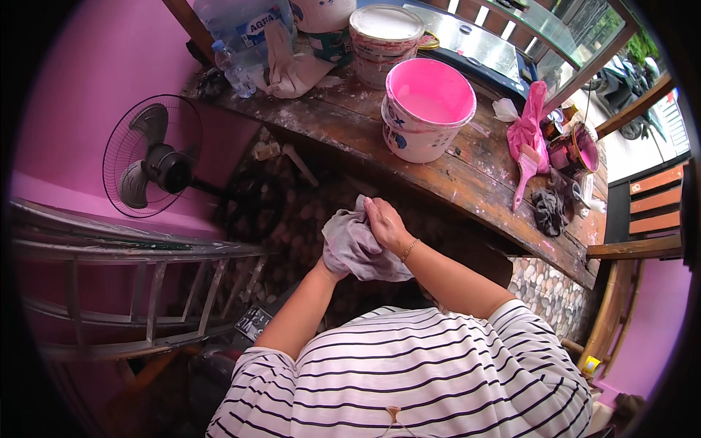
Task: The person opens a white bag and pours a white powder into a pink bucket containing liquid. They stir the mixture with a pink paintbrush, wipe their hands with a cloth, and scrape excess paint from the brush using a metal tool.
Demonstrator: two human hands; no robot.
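Observation:
A pale grey, pink-stained cloth (347,241) is bunched between my hands, in front of my body below the wooden table's edge. My left hand (337,259) is wrapped in it, so its fingers are hidden. My right hand (387,226), with a thin bracelet at the wrist, presses and grips the cloth with bent fingers and thumb. Just beyond them on the table stands a white bucket (420,142) with bright pink paint inside. A pink-coated brush (526,179) lies to the right, beside a pink plastic bag (529,124) and a dark crumpled rag (551,212).
The paint-spattered wooden table (475,182) also holds lidded buckets (376,62), water bottles (234,73) and pink-stained cans (573,153). A fan (164,164) and a metal ladder (146,248) stand at the left. A motorbike (631,95) is outside at upper right.

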